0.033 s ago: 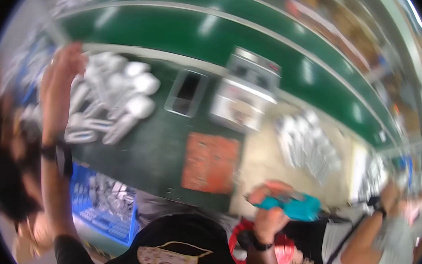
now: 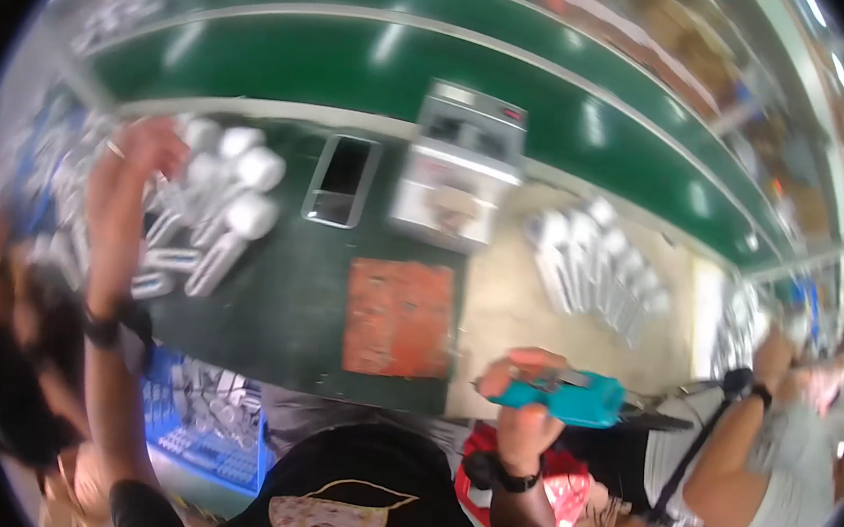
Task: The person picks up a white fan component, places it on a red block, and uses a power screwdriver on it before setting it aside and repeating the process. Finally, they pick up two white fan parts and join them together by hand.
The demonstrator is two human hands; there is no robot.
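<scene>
My left hand reaches over a pile of white long-handled pieces with round heads at the left of the green table. Its fingers are blurred but look stretched out and apart, with nothing seen in them. At the table's front edge, right of the middle, my right hand is closed around a teal hand tool. The tool lies sideways, its teal body pointing right; its exact kind is unclear.
A reddish-orange square mat, a phone and a box-like device occupy the table's middle. More white pieces lie in a row at right. A blue basket stands below. Another person's arm is at far right.
The whole view has shifted, so table items appear farther left. My left hand has moved slightly nearer the pile's middle; my right hand still grips the teal tool.
</scene>
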